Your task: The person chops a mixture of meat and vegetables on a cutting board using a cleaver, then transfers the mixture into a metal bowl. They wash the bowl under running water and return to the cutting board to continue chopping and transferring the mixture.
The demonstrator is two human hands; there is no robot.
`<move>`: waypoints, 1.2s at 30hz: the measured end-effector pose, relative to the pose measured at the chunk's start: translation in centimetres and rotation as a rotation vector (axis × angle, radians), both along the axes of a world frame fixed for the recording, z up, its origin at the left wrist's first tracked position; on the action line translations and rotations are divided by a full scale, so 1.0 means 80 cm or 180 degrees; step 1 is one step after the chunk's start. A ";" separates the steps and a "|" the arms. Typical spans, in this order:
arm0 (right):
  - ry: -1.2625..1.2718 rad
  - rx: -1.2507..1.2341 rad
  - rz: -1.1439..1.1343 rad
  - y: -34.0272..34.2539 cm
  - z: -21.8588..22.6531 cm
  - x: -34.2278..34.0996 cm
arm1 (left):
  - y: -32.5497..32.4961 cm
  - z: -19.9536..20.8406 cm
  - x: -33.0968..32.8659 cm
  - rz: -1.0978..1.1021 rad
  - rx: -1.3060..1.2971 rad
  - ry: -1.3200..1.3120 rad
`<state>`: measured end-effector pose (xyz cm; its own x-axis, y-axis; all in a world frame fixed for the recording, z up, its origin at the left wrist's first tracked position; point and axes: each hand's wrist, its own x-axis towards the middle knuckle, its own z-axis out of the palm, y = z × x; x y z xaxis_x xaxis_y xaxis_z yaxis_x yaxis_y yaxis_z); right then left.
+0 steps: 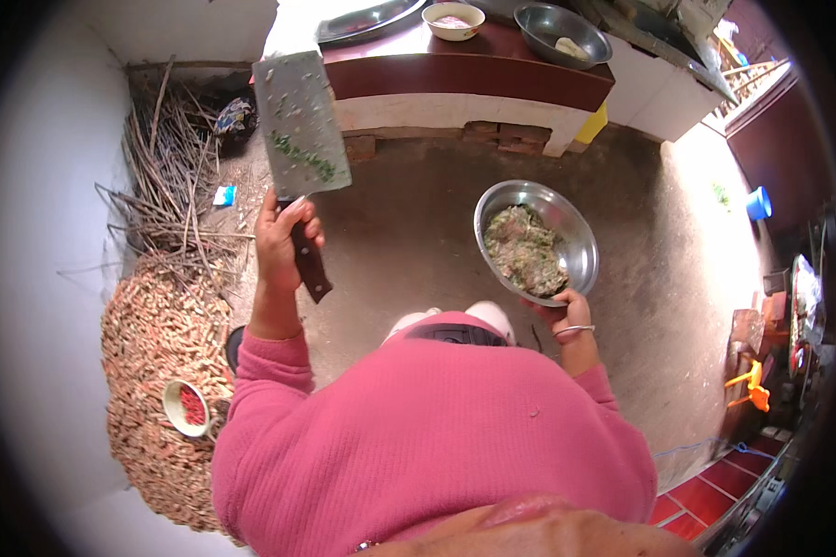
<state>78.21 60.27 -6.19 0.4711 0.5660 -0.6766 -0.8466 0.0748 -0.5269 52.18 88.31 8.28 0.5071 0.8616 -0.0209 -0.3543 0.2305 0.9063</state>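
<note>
My left hand is closed round the dark wooden handle of a cleaver, whose broad blade points up and away from me. Bits of chopped green and pale specks cling to the blade. On the right, my right hand grips the near rim of a metal bowl, a bracelet on that wrist. The bowl is tilted and contains a pale minced mixture flecked with green. Both things are held up above the floor, apart from each other.
Ahead stands a counter with a dark red edge, bearing a small cream bowl and a wide metal basin. Dry sticks and a heap of corncobs line the left wall. A bowl of red pieces rests on the heap.
</note>
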 end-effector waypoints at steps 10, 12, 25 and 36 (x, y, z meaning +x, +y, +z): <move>0.0061 -0.0189 0.0310 0.214 -0.030 0.095 | 0.173 -0.012 0.100 -0.0114 -0.0183 -0.0333; 0.0143 -0.0033 0.0383 0.270 -0.041 0.104 | 0.204 -0.005 0.097 0.0137 -0.0163 -0.0188; 0.0479 0.0387 0.0200 0.602 -0.106 0.155 | 0.422 -0.019 0.097 0.0568 -0.0129 0.0455; 0.0789 0.0422 -0.0568 0.641 -0.122 0.150 | 0.541 0.007 0.151 0.0065 0.0076 0.0964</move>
